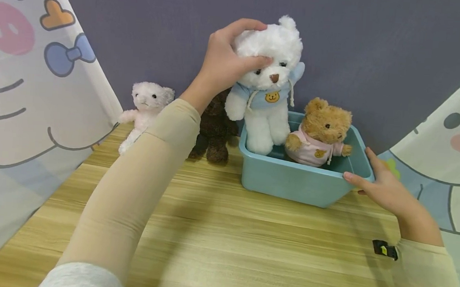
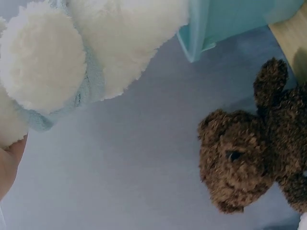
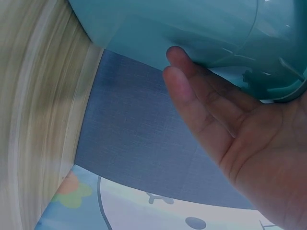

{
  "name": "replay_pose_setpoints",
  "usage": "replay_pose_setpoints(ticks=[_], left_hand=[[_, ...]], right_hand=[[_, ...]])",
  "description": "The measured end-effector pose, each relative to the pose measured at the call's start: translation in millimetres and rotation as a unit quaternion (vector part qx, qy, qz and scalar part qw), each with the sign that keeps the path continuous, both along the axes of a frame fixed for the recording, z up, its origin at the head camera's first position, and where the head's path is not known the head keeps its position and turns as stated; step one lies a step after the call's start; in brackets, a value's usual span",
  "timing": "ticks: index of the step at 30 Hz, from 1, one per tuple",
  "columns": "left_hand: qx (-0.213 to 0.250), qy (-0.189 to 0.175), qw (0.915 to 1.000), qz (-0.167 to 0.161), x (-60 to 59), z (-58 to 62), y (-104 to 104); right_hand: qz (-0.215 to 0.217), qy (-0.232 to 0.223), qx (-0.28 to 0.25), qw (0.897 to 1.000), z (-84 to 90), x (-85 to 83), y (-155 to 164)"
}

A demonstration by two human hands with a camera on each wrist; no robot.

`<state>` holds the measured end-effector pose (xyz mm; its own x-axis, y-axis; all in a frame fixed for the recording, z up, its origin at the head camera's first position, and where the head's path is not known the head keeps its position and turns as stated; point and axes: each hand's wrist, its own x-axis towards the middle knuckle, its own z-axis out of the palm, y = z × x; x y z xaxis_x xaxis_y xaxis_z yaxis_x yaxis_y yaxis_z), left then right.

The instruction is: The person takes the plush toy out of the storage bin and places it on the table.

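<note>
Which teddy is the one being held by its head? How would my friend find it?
Look for the blue bin on the wooden table. Two teddies are in it; the left hand grips the taller one by its head. It is the white teddy in a light blue hoodie; its neighbour is tan, in pink.

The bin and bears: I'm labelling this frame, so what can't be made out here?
- Dark brown bear: head view, head hidden behind left hand and sleeve.
- White bear: its feet sink behind the blue bin wall.
- Right hand: right wrist view, fingertips cut off behind bin.
</note>
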<state>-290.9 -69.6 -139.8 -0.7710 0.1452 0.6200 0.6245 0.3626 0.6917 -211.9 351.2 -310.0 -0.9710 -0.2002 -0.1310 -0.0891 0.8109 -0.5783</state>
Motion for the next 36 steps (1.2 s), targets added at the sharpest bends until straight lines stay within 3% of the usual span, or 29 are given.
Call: replay_pose_setpoints(ticks=[5, 13, 20, 25, 30, 36], left_hand=[[0.055, 0.032, 0.9979, -0.016, 3.4, 10.2, -17], [0.170, 0.053, 0.9837, -0.026, 21.6, 26.9, -52], [0.166, 0.055, 0.9845, 0.000, 38.8, 31.8, -81], [0.162, 0.026, 0.9861, 0.026, 46.5, 27.5, -109], [0.159, -0.017, 0.9861, 0.046, 52.9, 12.5, -135], [0.166, 0.013, 0.9855, 0.035, 62.5, -3.5, -165]], right_hand=[[-0.002, 0.000, 0.000, 1.000, -0.2, -0.9, 0], [0.001, 0.009, -0.012, 1.000, -1.4, -5.0, -2], [0.003, 0.015, -0.019, 1.000, -2.0, -8.9, -3], [0.009, 0.013, -0.023, 1.000, -4.8, -13.1, -5], [0.009, 0.015, -0.027, 0.999, -6.6, -16.5, -6], [0.007, 0.018, -0.032, 0.999, -6.2, -19.8, -6]])
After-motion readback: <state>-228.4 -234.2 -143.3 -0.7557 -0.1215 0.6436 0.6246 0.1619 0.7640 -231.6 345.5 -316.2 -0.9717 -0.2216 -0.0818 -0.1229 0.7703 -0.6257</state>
